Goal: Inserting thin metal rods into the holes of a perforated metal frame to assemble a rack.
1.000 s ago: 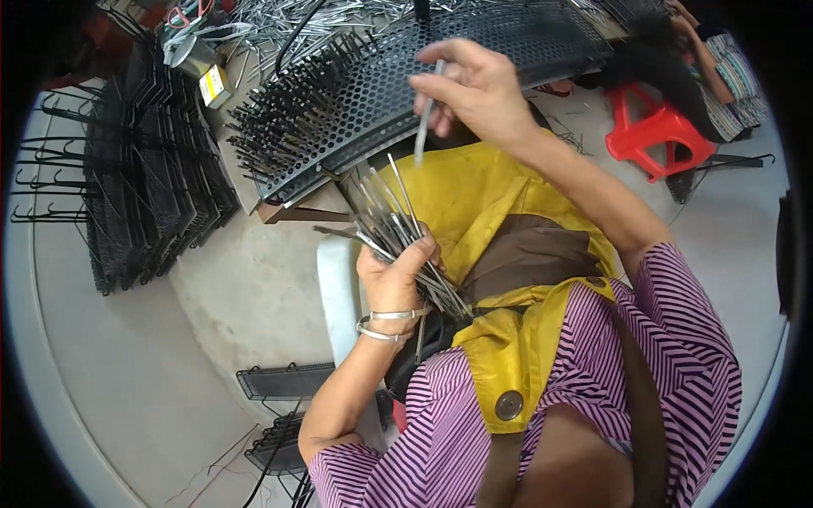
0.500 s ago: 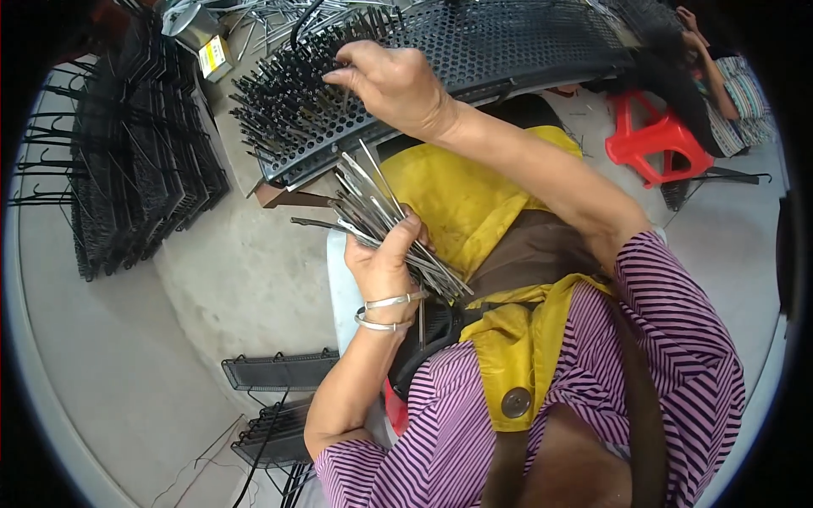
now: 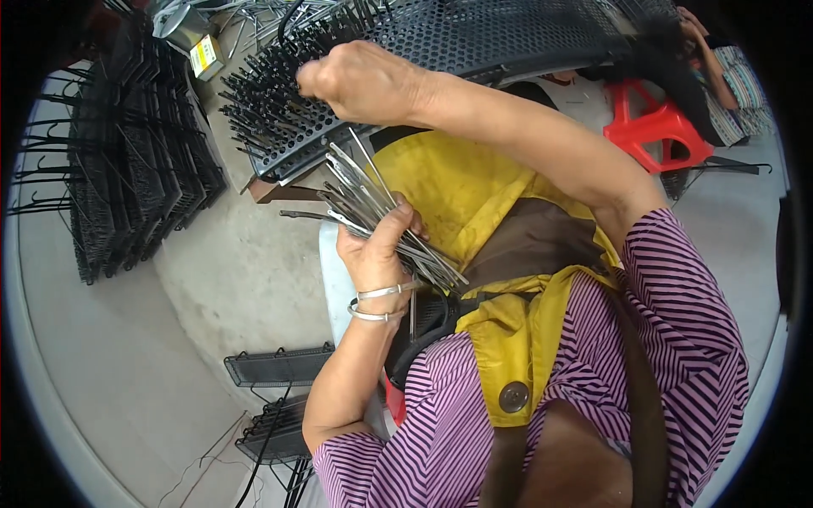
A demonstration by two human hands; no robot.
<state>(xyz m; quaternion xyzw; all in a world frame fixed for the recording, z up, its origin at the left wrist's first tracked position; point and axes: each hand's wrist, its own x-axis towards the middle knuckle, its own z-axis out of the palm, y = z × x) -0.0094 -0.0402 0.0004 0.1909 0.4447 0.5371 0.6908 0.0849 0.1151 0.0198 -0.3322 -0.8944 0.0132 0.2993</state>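
Observation:
My left hand [image 3: 373, 252] is wrapped round a loose bundle of thin metal rods [image 3: 356, 188], some with flattened ends that have holes. The bundle slants above my yellow apron [image 3: 432, 178], its upper ends fanned apart. Beyond it lies a black perforated rack [image 3: 491, 42], whose left part is crowded with upright dark rods [image 3: 269, 106] standing in its holes. My right hand [image 3: 364, 85] is over the near side of these rods, fingers closed and slightly blurred. Whatever its fingertips hold, if anything, is hidden.
Stacked black mesh racks [image 3: 140, 161] with hooks stand at the left. A yellow-and-white box [image 3: 206, 57] and a metal can [image 3: 185, 28] sit beside the rods. More loose rods [image 3: 254, 21] lie behind. A red stool [image 3: 652, 131] and another person's arm [image 3: 716, 72] are at the right.
My right hand has moved left and turned over the standing rods, its fingers now drawn closer together. My left hand keeps the bundle; the whole view has shifted slightly.

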